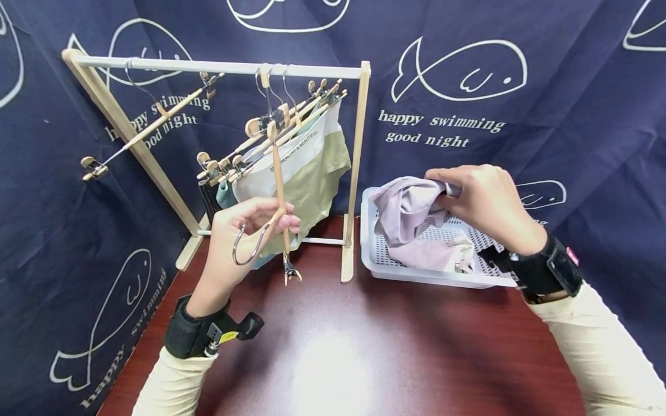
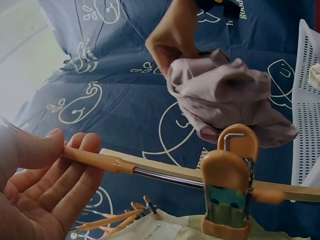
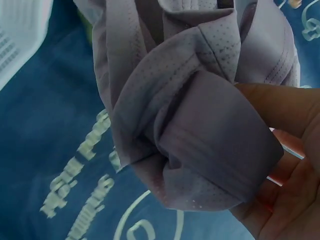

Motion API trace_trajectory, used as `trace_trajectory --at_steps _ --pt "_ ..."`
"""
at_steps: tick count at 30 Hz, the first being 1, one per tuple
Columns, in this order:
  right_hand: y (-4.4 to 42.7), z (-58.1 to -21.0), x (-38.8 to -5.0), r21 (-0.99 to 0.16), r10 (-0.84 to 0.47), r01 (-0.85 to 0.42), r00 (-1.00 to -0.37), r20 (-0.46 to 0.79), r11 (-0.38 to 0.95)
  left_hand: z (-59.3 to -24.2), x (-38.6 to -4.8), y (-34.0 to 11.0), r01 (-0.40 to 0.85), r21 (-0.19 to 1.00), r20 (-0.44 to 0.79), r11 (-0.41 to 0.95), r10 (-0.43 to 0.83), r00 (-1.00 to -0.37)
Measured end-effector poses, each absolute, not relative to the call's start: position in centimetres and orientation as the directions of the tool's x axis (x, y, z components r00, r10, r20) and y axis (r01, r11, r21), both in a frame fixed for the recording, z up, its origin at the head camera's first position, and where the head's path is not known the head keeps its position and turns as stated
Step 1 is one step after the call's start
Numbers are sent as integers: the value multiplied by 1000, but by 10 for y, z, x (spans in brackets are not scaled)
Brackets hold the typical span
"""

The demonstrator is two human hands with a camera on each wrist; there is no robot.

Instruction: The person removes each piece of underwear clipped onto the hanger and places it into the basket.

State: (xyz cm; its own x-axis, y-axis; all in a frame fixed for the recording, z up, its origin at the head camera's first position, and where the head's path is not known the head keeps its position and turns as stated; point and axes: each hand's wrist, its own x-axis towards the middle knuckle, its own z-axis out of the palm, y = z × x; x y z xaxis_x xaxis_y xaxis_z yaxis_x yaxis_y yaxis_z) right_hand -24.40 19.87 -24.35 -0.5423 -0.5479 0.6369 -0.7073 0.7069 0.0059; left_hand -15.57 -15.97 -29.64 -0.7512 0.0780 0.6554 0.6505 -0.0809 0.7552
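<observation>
My left hand [image 1: 229, 234] pinches a wooden clip hanger [image 1: 278, 179] by its middle, between thumb and fingers. Its metal hook points toward me, and in the left wrist view one end clip [image 2: 227, 195] has nothing in it. Bunched-up lilac underpants [image 1: 406, 211] hang from my right hand [image 1: 481, 199], above a white basket [image 1: 442, 280]. Seen from the right wrist, thumb and fingers grip a folded edge of the underpants [image 3: 200, 130]. Pale pink cloth [image 1: 424, 254] and a whitish piece lie in the basket.
Behind my left hand stands a wooden rack [image 1: 359, 167] with a white rail [image 1: 218, 66]. Several clip hangers hang on it, some with garments such as green-and-white briefs [image 1: 319, 167]. A bare hanger [image 1: 156, 124] hangs at the left. Dark blue printed cloth surrounds the red-brown table [image 1: 416, 346].
</observation>
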Motion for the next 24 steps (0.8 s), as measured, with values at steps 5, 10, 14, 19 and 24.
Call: trace_trajectory --at_steps 5,10,14,19,24 --pt "218 -251 -265 -18 -500 -622 -646 577 783 -300 -156 -160 635 767 641 -94 89 -762" --pt "230 -258 -289 -23 -484 -569 -720 498 822 -301 -155 -161 642 763 647 -82 74 -759" --pt "238 -266 -307 -18 -473 -533 -765 437 846 -300 -155 -162 646 759 651 -88 71 -756" --pt "250 -282 -330 -15 -459 -498 -811 362 867 -300 -157 -162 636 767 642 -85 76 -763" --pt "261 -303 -351 -24 -433 -459 -852 293 888 -301 -157 -161 627 772 635 -105 69 -770"
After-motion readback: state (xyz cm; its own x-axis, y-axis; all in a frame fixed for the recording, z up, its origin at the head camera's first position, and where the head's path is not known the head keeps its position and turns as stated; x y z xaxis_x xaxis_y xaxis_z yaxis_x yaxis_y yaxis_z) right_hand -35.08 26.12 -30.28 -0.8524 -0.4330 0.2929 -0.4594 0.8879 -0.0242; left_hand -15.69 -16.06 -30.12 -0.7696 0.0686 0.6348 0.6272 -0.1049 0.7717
